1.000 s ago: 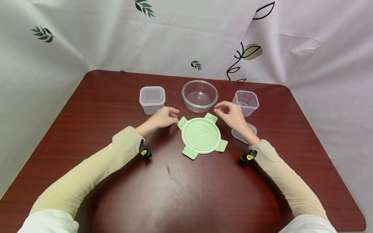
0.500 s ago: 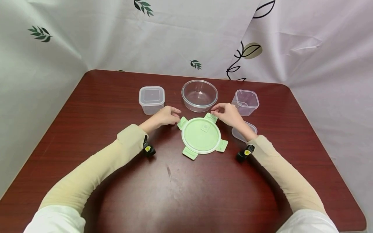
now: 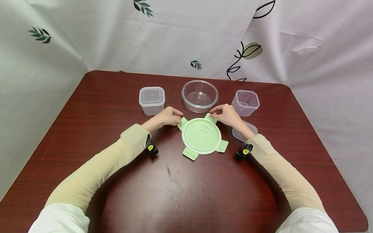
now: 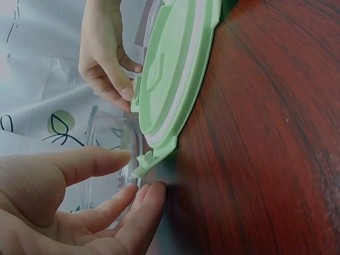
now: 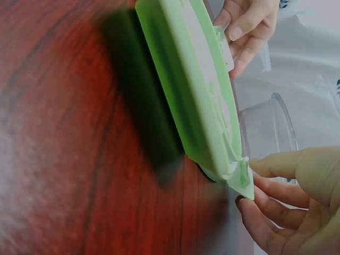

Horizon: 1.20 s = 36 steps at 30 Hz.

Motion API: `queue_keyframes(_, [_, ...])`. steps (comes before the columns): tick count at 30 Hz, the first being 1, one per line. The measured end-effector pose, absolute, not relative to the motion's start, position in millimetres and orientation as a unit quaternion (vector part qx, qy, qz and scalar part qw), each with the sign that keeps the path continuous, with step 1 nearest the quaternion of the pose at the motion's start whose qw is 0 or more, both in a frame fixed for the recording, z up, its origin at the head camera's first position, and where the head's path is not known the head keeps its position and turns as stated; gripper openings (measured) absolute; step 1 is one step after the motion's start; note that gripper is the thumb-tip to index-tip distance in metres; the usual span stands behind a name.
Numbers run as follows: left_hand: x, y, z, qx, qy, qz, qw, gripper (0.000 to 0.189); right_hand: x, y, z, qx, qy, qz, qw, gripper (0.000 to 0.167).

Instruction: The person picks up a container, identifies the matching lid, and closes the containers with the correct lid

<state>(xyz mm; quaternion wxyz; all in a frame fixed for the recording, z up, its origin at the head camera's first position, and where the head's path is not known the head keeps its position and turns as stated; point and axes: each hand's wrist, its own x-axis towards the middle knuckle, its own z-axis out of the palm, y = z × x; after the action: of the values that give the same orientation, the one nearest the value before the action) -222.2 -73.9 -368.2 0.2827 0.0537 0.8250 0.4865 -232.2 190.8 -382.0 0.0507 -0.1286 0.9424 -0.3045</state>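
A round green lid (image 3: 202, 136) with several flap tabs lies on the dark red table, in front of a round glass bowl (image 3: 199, 96). My right hand (image 3: 226, 115) pinches the tab at its far edge; in the right wrist view the thumb (image 5: 276, 163) is on one side and the fingers on the other. My left hand (image 3: 167, 116) is at the left tab (image 4: 151, 161). In the left wrist view its thumb and fingers stand spread around that tab, a gap between them, fingertips close to the table.
Left of the bowl stands a square plastic container with its lid on (image 3: 152, 100). At the right is an open square container (image 3: 246, 102); a clear plastic lid (image 3: 239, 136) lies partly under the right forearm. A patterned curtain (image 3: 175, 42) hangs behind the table.
Both hands have moved inward to the lid's tabs. The right hand went left and now pinches the far tab; the left went right, its fingertips now at the left tab.
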Motion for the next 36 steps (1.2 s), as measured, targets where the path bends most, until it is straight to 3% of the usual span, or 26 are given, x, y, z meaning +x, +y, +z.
queue_keyframes(21, [-221,-63,-370,0.04,0.829,0.481,0.283,0.043,-225,196,-382,-0.158,0.946,-0.273,0.075,0.022])
queue_keyframes(36, [-216,-66,-356,0.054,0.815,0.497,0.293,0.032,-217,198,-362,-0.156,0.935,-0.307,0.081,0.023])
